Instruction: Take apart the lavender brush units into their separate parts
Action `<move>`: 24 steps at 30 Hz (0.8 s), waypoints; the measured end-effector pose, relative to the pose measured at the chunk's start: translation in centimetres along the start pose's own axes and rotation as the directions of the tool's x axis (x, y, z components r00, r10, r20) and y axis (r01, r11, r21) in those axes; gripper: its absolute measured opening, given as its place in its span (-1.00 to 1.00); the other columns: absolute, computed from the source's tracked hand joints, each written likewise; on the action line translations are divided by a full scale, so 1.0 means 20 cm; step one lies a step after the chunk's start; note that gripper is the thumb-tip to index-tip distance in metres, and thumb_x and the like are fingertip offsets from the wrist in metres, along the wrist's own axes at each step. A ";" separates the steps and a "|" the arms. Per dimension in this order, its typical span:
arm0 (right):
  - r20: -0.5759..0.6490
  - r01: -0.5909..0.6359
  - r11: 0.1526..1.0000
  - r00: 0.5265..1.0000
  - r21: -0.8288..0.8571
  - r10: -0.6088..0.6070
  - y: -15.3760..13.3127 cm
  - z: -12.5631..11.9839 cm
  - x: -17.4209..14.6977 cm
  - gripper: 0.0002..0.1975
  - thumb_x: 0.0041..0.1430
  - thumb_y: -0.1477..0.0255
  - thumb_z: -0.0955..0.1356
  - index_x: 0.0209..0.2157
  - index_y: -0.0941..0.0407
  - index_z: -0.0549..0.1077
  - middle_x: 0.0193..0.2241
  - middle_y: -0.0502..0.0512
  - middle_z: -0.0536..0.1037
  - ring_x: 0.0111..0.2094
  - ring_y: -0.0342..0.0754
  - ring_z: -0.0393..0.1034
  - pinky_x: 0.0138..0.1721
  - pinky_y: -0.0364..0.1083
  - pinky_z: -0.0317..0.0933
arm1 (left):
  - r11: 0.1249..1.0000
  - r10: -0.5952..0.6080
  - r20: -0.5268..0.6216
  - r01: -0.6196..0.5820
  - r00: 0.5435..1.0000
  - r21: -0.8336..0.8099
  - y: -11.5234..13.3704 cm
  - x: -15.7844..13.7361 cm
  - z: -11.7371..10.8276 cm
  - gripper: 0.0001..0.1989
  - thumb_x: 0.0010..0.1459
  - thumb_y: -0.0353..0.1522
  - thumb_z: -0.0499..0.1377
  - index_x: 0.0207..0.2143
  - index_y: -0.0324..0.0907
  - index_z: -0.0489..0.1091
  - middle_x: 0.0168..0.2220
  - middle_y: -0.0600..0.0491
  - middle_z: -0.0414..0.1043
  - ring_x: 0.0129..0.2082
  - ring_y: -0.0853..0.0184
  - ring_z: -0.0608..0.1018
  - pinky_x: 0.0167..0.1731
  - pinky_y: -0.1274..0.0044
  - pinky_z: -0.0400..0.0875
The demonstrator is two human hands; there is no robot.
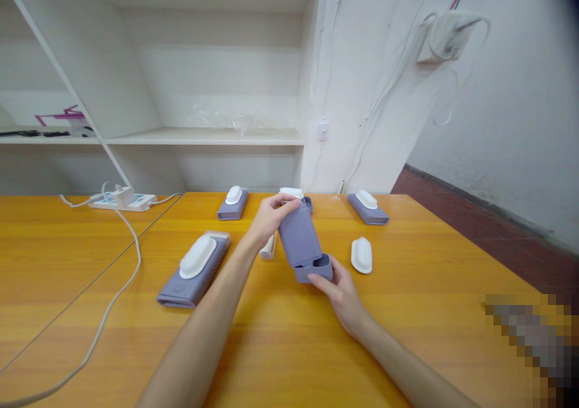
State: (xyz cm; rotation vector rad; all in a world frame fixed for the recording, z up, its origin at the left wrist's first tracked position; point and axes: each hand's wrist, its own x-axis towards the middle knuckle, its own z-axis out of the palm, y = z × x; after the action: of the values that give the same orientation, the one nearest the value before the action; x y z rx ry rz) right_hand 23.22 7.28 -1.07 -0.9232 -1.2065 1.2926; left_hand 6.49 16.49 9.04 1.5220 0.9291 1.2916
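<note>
Both hands hold a purple-grey plastic case above the middle of the table. My left hand pinches the upper end of its flat panel. My right hand grips the box-like lower part, thumb on its front and fingers behind. A dark gap shows between panel and lower part; I cannot tell whether they are joined. Behind my left hand a white piece and another purple-grey part are partly hidden. A small white item lies below my left wrist. A white oval piece lies to the right.
Purple-grey cases topped with white oval pieces lie at near left, far left and far right. A power strip with a white cable is on the left. Shelves stand behind the table; a pixelated patch covers the right edge.
</note>
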 end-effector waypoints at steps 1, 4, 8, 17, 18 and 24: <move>0.003 0.000 1.000 1.000 -0.009 0.000 0.00 0.00 0.00 -0.74 0.00 0.34 0.45 -0.26 0.12 0.41 -0.35 -0.01 0.45 -0.32 -0.11 0.25 -0.28 -0.18 0.15 | 1.000 -0.013 -0.013 0.012 1.000 -0.018 0.00 0.00 0.01 -0.73 -0.02 -0.19 0.23 -0.38 -0.23 0.45 -0.46 0.12 0.40 -0.44 0.44 0.38 -0.44 0.63 0.18; 0.007 0.006 1.000 1.000 -0.025 -0.006 0.00 0.00 -0.01 -0.74 0.01 0.34 0.44 -0.26 0.12 0.40 -0.35 -0.01 0.45 -0.33 -0.11 0.25 -0.29 -0.18 0.15 | 0.998 -0.062 -0.065 0.060 0.996 -0.022 0.01 -0.01 0.03 -0.69 -0.04 -0.16 0.22 -0.57 -0.24 0.36 -0.60 0.17 0.27 -0.57 0.49 0.28 -0.54 0.63 0.11; 0.011 0.001 1.000 1.000 -0.027 0.000 0.01 -0.01 -0.01 -0.75 0.02 0.35 0.43 -0.25 0.12 0.40 -0.33 0.00 0.45 -0.31 -0.10 0.26 -0.27 -0.17 0.15 | 0.993 -0.102 0.050 0.098 0.994 0.071 0.04 -0.03 0.01 -0.60 -0.03 -0.06 0.21 -0.59 -0.25 0.39 -0.61 0.15 0.28 -0.59 0.49 0.27 -0.58 0.62 0.09; 0.078 -0.028 0.999 0.996 -0.029 0.030 0.00 -0.02 0.00 -0.75 0.05 0.32 0.41 -0.23 0.12 0.43 -0.33 0.01 0.48 -0.29 -0.08 0.30 -0.23 -0.14 0.17 | 0.993 -0.120 -0.190 0.118 0.974 -0.018 0.06 0.01 -0.16 -0.53 -0.25 -0.09 0.35 -0.34 -0.23 0.49 -0.43 0.03 0.45 -0.51 0.42 0.41 -0.60 0.64 0.21; 0.090 -0.028 0.999 0.995 -0.035 0.031 0.00 -0.02 0.00 -0.76 0.05 0.32 0.41 -0.24 0.12 0.43 -0.34 0.01 0.48 -0.30 -0.08 0.30 -0.24 -0.14 0.18 | 0.993 -0.115 -0.253 0.107 0.961 -0.044 0.05 0.02 -0.19 -0.53 -0.26 -0.08 0.35 -0.38 -0.25 0.48 -0.47 0.05 0.42 -0.55 0.44 0.38 -0.63 0.65 0.18; 0.085 -0.020 0.999 0.996 -0.038 0.023 0.02 -0.04 0.00 -0.77 0.04 0.35 0.41 -0.25 0.13 0.44 -0.36 0.01 0.48 -0.31 -0.08 0.32 -0.26 -0.14 0.19 | 0.971 -0.126 -0.640 -0.039 0.758 -0.236 0.07 0.06 -0.36 -0.54 -0.34 -0.08 0.37 -0.56 -0.25 0.32 -0.58 0.16 0.26 -0.59 0.50 0.30 -0.60 0.64 0.27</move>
State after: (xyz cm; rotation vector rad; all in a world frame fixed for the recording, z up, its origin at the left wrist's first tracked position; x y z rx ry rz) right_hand 23.88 7.42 -1.60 -0.9177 -1.2943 1.3423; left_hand -0.33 18.36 11.01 0.8422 1.1764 1.8790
